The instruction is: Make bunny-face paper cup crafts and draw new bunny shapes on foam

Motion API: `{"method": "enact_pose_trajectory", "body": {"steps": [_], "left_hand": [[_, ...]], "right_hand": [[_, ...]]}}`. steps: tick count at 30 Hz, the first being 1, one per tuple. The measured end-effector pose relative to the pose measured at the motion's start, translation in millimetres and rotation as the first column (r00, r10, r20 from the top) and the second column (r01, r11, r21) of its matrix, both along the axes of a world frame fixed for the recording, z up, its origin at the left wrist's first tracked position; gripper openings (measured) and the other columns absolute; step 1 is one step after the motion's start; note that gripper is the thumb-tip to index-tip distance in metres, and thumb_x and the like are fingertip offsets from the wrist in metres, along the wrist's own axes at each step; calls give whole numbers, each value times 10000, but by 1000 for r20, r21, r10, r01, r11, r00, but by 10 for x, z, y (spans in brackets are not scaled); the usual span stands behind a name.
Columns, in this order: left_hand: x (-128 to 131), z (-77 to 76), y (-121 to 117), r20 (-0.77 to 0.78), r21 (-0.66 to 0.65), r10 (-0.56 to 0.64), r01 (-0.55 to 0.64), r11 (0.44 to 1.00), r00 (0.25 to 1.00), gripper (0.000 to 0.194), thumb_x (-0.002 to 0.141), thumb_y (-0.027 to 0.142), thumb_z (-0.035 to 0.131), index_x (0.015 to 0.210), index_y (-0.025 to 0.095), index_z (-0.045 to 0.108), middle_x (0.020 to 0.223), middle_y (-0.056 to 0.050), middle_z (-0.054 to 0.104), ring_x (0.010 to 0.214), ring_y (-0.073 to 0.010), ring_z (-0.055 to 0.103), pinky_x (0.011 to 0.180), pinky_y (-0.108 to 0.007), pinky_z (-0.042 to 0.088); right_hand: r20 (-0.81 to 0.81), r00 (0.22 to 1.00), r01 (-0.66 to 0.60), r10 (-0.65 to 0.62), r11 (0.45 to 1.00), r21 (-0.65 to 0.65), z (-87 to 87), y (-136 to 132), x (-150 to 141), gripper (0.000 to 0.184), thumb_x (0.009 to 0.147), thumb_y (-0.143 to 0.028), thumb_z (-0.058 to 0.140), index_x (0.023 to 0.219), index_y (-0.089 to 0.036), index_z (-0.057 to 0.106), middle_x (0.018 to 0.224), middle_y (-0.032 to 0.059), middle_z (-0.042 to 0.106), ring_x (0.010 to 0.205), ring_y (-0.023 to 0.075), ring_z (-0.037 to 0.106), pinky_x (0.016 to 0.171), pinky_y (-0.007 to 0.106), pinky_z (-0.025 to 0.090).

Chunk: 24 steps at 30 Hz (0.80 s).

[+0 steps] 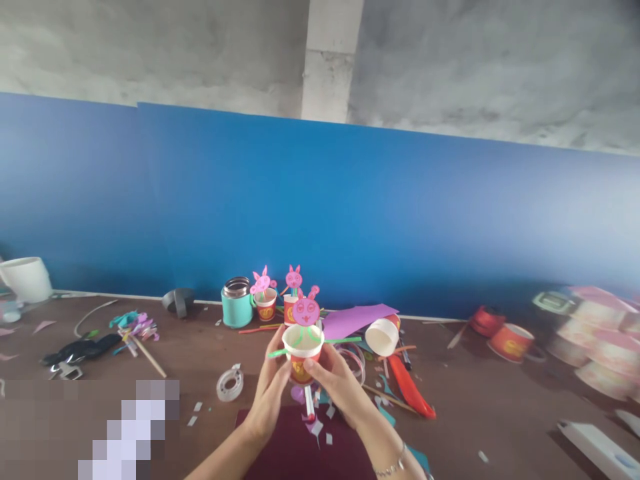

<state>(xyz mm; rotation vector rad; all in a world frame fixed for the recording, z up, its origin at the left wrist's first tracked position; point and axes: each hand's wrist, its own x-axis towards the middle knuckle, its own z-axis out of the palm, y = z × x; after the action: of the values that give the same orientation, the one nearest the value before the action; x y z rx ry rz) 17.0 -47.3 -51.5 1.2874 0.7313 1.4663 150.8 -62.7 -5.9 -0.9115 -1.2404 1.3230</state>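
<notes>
Between my two hands I hold a red and white paper cup (303, 341) upright above the table. My left hand (273, 383) wraps its left side, and my right hand (336, 379) closes on the right side with the thumb across the front. A pink paper animal face (306, 311) stands up from the cup on green stems. Green strips stick out past the rim on both sides. Below the cup lie a white marker (309, 404) with a red end and scattered paper scraps, over a dark maroon sheet (295, 447).
Behind stand two similar cups with pink faces (261, 285) and a teal jar (237, 308). A purple sheet (356, 320), a tipped cup (383, 336) and red-orange scissors or similar tool (411, 390) lie right. Clear tape (231, 385) sits left. Stacked cups (600, 333) are far right.
</notes>
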Motion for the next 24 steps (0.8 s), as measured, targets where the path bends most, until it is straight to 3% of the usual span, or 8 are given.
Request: {"method": "enact_pose_trajectory", "body": {"steps": [4, 9, 13, 18, 21, 24], "left_hand": [[-50, 131, 38, 29, 32, 132, -133, 991, 991, 424, 838, 375, 565, 1220, 206, 490, 1206, -82, 596, 1105, -224, 558, 929, -316, 443], [-43, 170, 86, 94, -14, 158, -157, 987, 983, 218, 801, 363, 621, 912, 176, 608, 956, -39, 683, 886, -176, 631, 801, -261, 479], [-28, 221, 112, 202, -178, 44, -8, 984, 978, 278, 786, 403, 625, 942, 173, 610, 947, -41, 696, 905, -195, 640, 793, -279, 489], [-89, 275, 164, 315, -321, -153, 257, 912, 937, 262, 740, 364, 682, 906, 164, 648, 882, -53, 712, 833, -204, 659, 735, -259, 486], [-123, 282, 177, 345, -329, -197, 314, 891, 918, 225, 738, 331, 688, 872, 155, 643, 867, -59, 704, 823, -210, 658, 724, -268, 480], [-125, 302, 156, 335, -269, -218, 314, 910, 917, 290, 783, 344, 639, 1027, 192, 595, 1028, -67, 675, 939, -229, 632, 776, -294, 470]], "right_hand": [[-41, 999, 9, -6, 997, 83, -4, 22, 27, 490, 684, -385, 748, 1096, -193, 562, 996, 64, 657, 897, 211, 621, 804, 339, 496], [-17, 999, -43, 46, 992, 116, 49, -10, 16, 519, 721, -357, 724, 1172, -206, 515, 992, 67, 656, 854, 206, 631, 774, 348, 506], [33, 999, -19, 14, 987, 159, -10, 7, 28, 532, 739, -362, 708, 1199, -196, 500, 1103, 105, 634, 1005, 247, 592, 873, 401, 464], [134, 990, -56, 32, 982, 181, -139, 81, 103, 561, 679, -363, 758, 1166, -204, 530, 1065, 76, 646, 1006, 242, 583, 886, 385, 452], [164, 985, -85, 56, 981, 176, -109, 84, 135, 561, 663, -360, 770, 1151, -212, 538, 1058, 65, 648, 972, 234, 591, 858, 367, 462], [197, 980, -43, 14, 989, 142, -32, 50, 126, 544, 664, -340, 769, 1142, -216, 540, 1022, 55, 655, 918, 221, 600, 805, 345, 482]]}}
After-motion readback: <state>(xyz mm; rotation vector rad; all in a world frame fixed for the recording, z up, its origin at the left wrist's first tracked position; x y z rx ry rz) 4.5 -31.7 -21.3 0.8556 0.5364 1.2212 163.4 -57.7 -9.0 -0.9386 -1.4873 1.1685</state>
